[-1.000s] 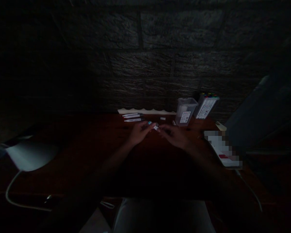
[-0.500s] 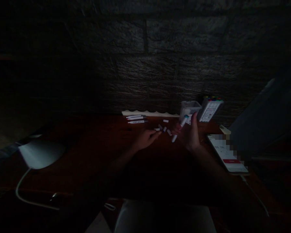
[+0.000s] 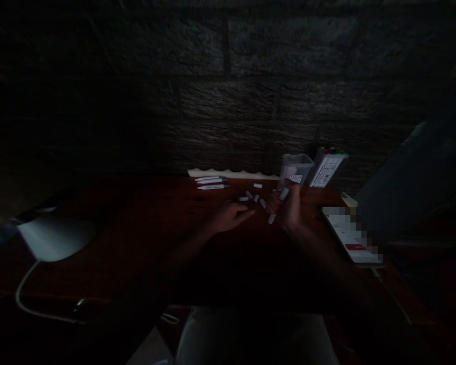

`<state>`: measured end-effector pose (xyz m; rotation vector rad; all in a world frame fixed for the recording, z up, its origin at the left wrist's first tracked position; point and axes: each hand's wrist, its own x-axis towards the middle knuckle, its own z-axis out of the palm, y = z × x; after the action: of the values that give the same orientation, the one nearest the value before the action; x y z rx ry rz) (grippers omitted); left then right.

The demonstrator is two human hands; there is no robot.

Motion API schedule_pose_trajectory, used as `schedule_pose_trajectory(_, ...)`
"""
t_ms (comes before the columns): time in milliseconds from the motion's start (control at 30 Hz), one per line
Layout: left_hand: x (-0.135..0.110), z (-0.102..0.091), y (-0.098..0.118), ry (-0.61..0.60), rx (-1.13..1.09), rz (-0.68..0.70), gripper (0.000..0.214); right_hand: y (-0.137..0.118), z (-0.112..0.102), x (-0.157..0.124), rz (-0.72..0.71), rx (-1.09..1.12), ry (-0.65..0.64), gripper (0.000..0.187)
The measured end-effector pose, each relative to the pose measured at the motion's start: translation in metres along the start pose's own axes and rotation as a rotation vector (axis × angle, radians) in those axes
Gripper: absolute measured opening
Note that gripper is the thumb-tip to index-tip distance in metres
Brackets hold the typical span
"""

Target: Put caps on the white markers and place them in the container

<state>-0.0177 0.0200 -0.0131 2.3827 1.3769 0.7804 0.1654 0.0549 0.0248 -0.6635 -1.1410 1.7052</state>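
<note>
Head view: right hand (image 3: 290, 210) wrapped around a marker (image 3: 285, 192), thumb now laid down over its upper end!
Change at the marker: half a second ago that thumb stood clear and a blue-green end showed; now the thumb hides it.
Change at the left hand (image 3: 231, 217): its fingertips were right by the small white pieces (image 3: 243, 198); now they sit a little nearer the surface's (image 3: 144, 218) front edge, loosely spread, nothing seen between them.
Marker's aim: long axis on a slant, upper end toward the surface's back right corner, lower end toward the front edge and left.
Marker's place: right of the small white pieces, in front of the clear tub (image 3: 288, 170); whether it touches the surface, can't tell.
Back edge: three white markers (image 3: 212, 187) lying side by side, left of the small white pieces.
</note>
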Motion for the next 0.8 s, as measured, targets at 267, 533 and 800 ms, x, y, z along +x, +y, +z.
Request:
schedule_pose_trajectory(267, -0.001, 0.003, 0.004, 0.015, -0.075, -0.028, 0.040, -0.006, -0.003, 0.004, -0.001, 0.075, 0.004, 0.063)
schedule_pose_trajectory(533, -0.001, 0.003, 0.022, 0.013, -0.095, 0.012, 0.029, 0.011, -0.010, 0.006, -0.102, -0.404, 0.175, 0.057)
schedule_pose_trajectory(800, -0.001, 0.007, 0.011, 0.189, -0.198, -0.066, 0.033, -0.002, -0.018, 0.004, -0.280, -0.712, 0.216, 0.046)
